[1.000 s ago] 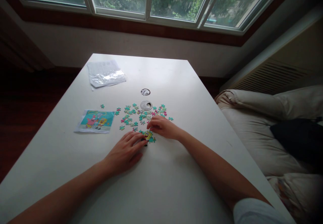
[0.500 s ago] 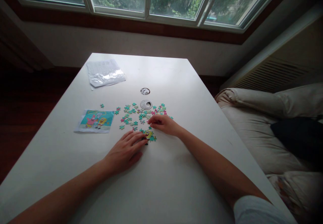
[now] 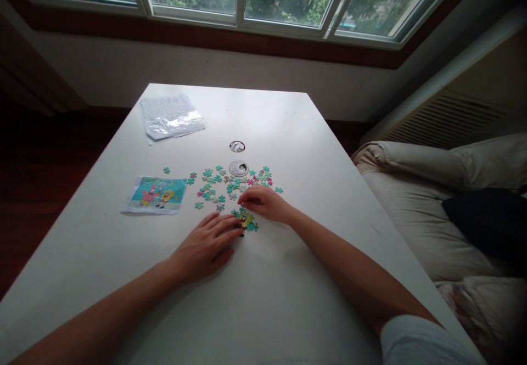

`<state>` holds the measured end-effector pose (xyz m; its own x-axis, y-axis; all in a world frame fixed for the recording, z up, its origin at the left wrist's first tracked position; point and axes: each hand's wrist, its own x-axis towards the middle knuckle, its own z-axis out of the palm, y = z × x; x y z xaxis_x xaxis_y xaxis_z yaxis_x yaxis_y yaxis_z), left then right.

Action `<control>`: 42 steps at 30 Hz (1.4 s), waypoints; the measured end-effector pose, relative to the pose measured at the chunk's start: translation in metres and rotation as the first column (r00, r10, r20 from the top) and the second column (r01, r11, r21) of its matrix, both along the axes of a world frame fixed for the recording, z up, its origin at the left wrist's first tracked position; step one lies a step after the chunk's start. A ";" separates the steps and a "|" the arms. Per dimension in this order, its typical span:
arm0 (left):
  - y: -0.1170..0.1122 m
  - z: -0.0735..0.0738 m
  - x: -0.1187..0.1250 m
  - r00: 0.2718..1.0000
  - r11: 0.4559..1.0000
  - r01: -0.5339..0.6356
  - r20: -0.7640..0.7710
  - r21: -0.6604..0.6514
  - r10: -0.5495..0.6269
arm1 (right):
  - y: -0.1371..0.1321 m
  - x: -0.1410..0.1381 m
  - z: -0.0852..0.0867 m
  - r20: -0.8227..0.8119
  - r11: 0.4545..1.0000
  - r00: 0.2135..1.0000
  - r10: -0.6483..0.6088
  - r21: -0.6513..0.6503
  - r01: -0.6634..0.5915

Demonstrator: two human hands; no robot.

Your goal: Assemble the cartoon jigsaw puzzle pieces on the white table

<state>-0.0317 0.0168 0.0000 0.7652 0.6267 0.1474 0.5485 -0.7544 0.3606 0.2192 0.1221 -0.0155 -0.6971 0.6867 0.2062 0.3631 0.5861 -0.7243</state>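
Observation:
Several small teal and pink puzzle pieces (image 3: 214, 185) lie scattered on the white table (image 3: 267, 299). A little joined cluster with a yellow figure (image 3: 246, 221) sits just in front of them. My left hand (image 3: 206, 247) lies flat on the table, fingers stretched, fingertips touching the cluster's left side. My right hand (image 3: 265, 202) rests behind the cluster with fingers curled in a pinch among the loose pieces; what it grips is too small to make out.
A printed cartoon reference picture (image 3: 155, 194) lies left of the pieces. A clear plastic bag on paper (image 3: 171, 119) sits at the far left. Two round cable holes (image 3: 237, 167) are in the table. A cushioned sofa (image 3: 444, 211) stands to the right.
My right hand shifted slightly away from the joined cluster toward the loose pieces and back. My left hand stayed flat beside the cluster.

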 end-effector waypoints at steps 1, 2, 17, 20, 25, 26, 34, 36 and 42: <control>0.000 0.000 0.000 1.000 1.000 -0.001 -0.002 0.002 0.001 | 0.000 0.000 -0.001 0.005 1.000 1.000 0.001 0.018 -0.001; 0.000 0.000 0.000 1.000 1.000 -0.001 -0.006 0.003 0.001 | 0.000 0.000 -0.001 0.009 0.999 1.000 0.001 0.033 -0.001; 0.001 -0.002 0.000 1.000 1.000 -0.006 -0.016 0.015 0.006 | -0.003 -0.005 -0.001 -0.001 0.994 1.000 -0.018 0.112 0.018; 0.001 -0.002 0.001 1.000 1.000 0.001 -0.018 0.020 0.000 | -0.004 -0.006 0.001 -0.013 0.993 1.000 -0.022 0.113 0.024; 0.001 -0.003 0.000 0.999 0.998 -0.031 -0.025 0.052 0.032 | -0.003 -0.003 0.002 -0.059 0.999 0.997 -0.048 -0.008 0.047; 0.001 -0.004 -0.001 0.998 0.997 -0.051 -0.025 0.061 0.052 | -0.002 -0.002 0.002 -0.075 0.998 0.996 -0.049 -0.054 0.045; 0.004 -0.006 -0.005 0.984 0.979 -0.178 -0.002 0.098 0.179 | 0.003 0.004 0.000 -0.095 0.994 0.995 0.039 -0.102 -0.048; 0.004 -0.007 -0.004 0.984 0.979 -0.180 0.003 0.097 0.180 | 0.003 0.004 0.001 -0.078 0.998 0.996 0.041 -0.054 -0.045; 0.004 -0.006 -0.004 0.981 0.976 -0.192 0.028 0.099 0.190 | 0.003 0.003 0.003 -0.033 0.996 0.997 0.076 0.047 -0.075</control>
<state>-0.0356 0.0205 -0.0061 0.6292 0.7423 0.2302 0.6800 -0.6693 0.2994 0.2221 0.1253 -0.0130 -0.7387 0.6215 0.2609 0.2919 0.6439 -0.7073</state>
